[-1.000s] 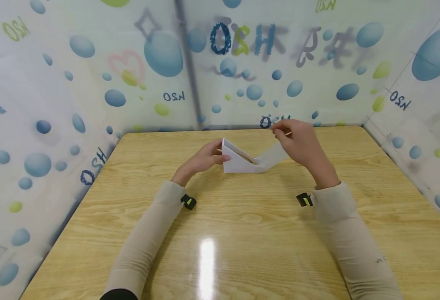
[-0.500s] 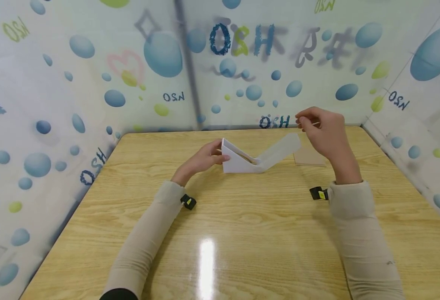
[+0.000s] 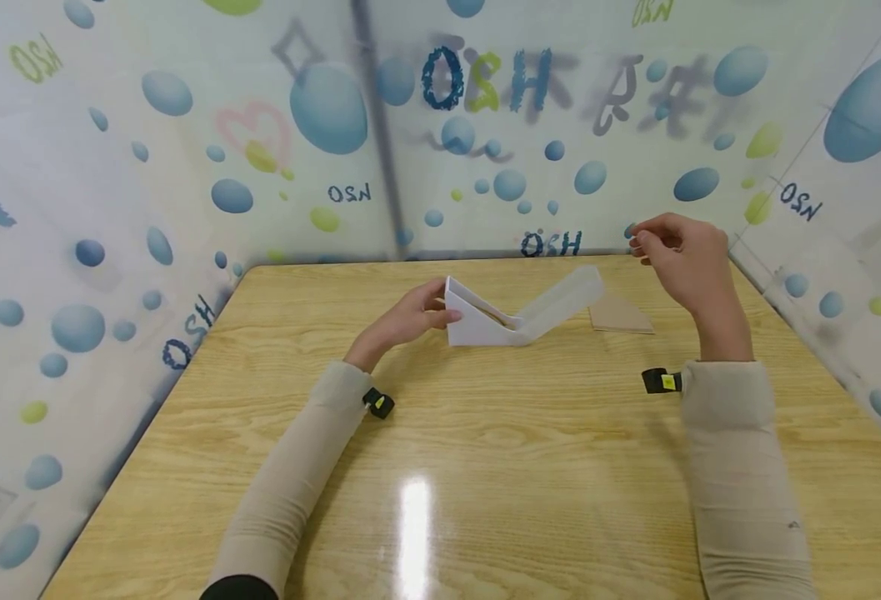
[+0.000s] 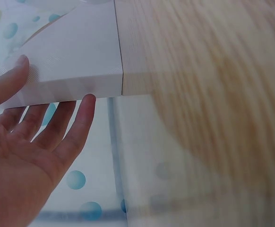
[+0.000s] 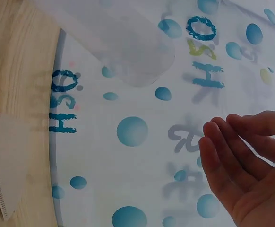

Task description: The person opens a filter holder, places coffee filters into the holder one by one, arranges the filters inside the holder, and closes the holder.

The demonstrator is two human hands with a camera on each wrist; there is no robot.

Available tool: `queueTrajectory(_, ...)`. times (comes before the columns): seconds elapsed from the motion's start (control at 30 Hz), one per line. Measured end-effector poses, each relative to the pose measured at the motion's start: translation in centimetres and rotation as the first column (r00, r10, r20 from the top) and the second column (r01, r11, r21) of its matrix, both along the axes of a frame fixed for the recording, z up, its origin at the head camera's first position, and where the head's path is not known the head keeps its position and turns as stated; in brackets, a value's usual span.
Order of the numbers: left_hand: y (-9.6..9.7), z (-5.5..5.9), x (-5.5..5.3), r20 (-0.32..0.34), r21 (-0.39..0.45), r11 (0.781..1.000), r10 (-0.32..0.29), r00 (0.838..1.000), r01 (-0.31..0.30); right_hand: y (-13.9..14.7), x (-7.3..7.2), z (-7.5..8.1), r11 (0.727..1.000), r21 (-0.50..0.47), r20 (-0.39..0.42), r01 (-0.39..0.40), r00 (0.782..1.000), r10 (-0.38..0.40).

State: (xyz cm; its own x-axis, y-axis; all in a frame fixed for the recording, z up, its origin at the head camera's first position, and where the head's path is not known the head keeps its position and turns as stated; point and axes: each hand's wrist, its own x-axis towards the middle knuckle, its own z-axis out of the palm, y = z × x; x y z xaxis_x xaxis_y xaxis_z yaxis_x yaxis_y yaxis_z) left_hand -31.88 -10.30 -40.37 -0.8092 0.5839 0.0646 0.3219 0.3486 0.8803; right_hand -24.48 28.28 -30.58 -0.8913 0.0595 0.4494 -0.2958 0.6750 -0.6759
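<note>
The right hand (image 3: 691, 262) has shifted rightward, fingers (image 5: 232, 153) loosely curled; left fingers (image 4: 77, 130) still grip the white box (image 3: 481, 327).

A wooden table (image 3: 523, 500) with pale yellow grain is spreading across the foreground, and a bright streak of light (image 3: 413, 533) is gleaming on its glossy top. Behind it, a whitish back wall (image 3: 417, 158) is showing blue bubbles (image 3: 327, 112), green spots (image 3: 323, 219) and mirrored H2O lettering (image 3: 485, 79), while a dark vertical stripe (image 3: 378, 125) is running down it. Similarly printed left wall (image 3: 125, 250) and right wall (image 3: 838, 233) are flanking the table.
</note>
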Motion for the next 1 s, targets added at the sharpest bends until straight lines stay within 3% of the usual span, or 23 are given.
queueTrajectory(0.5,0.1,0.1,0.0,0.011,-0.008,1.0,0.008,1.0,-0.008,2.6,-1.2,-2.1,0.998,0.035,0.218,0.044,0.975,-0.05)
queueTrajectory(1.0,0.1,-0.1,-0.1,0.008,-0.011,1.0,0.002,1.0,-0.002,4.0,-2.3,-4.2,0.977,0.087,0.257,0.193,0.943,-0.209)
